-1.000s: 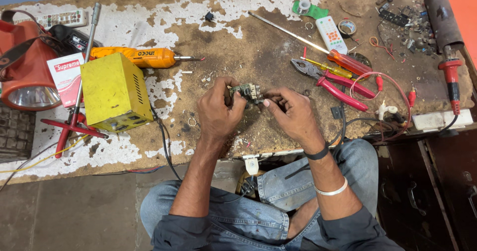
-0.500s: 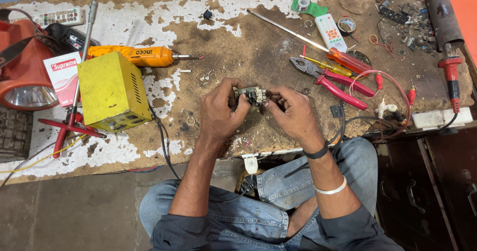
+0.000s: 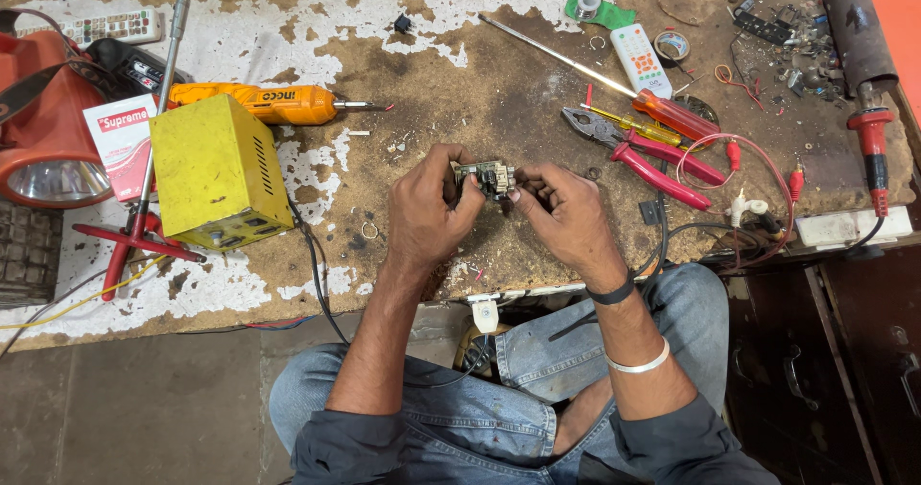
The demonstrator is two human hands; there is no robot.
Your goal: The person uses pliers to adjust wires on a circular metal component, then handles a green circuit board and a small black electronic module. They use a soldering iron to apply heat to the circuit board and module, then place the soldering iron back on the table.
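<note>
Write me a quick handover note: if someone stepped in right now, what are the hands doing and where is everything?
Left hand: grips the left end of a small electrical part, held above the workbench.
Right hand: fingertips pinch the part's right end.
Nearby: red-handled pliers and a red screwdriver to the right, a yellow metal box and an orange power screwdriver to the left.
Done: part picked up, in both hands.
Left: the work on it; its condition is too small to tell.

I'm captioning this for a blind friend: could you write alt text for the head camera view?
Both hands, left hand and right hand, hold a small electrical part over a worn workbench. A yellow box and orange electric screwdriver lie to the left, red-handled pliers to the right.
</note>
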